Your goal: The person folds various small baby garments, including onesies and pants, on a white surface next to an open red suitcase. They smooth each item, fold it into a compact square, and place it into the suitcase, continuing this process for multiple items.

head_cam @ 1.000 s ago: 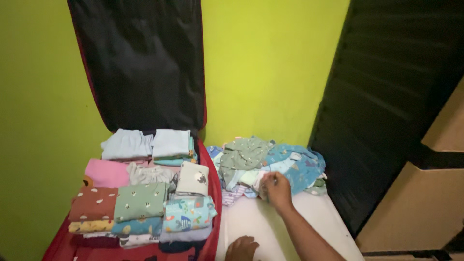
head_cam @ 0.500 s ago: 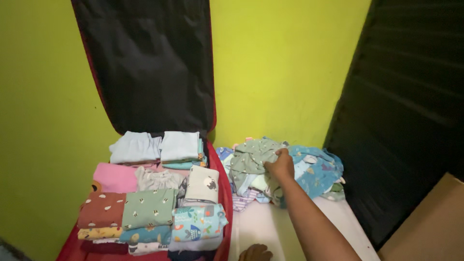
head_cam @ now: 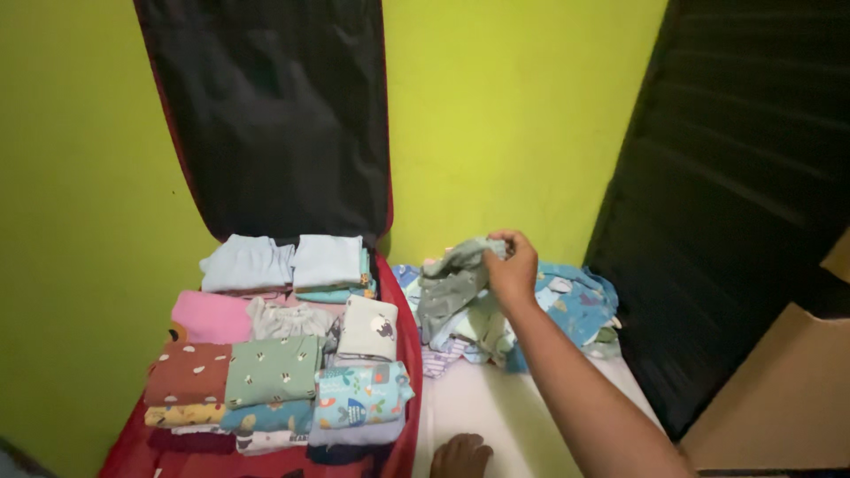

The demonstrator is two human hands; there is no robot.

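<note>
My right hand (head_cam: 512, 265) grips a grey-green patterned garment (head_cam: 452, 288) and holds it lifted above a loose pile of small clothes (head_cam: 567, 305) on a white surface (head_cam: 482, 407). My left hand (head_cam: 460, 456) rests on that white surface at the bottom edge, fingers curled, holding nothing. To the left lies an open red suitcase (head_cam: 400, 310) packed with several folded small clothes (head_cam: 274, 372) in rows.
The suitcase's black-lined lid (head_cam: 266, 115) leans upright against a yellow-green wall (head_cam: 496, 115). A dark slatted door (head_cam: 744, 177) stands at the right, with a brown cardboard box (head_cam: 770, 398) in front of it.
My right hand moved from the front of the loose pile to its top, closed on the grey-green garment and raised it. The left hand stayed put.
</note>
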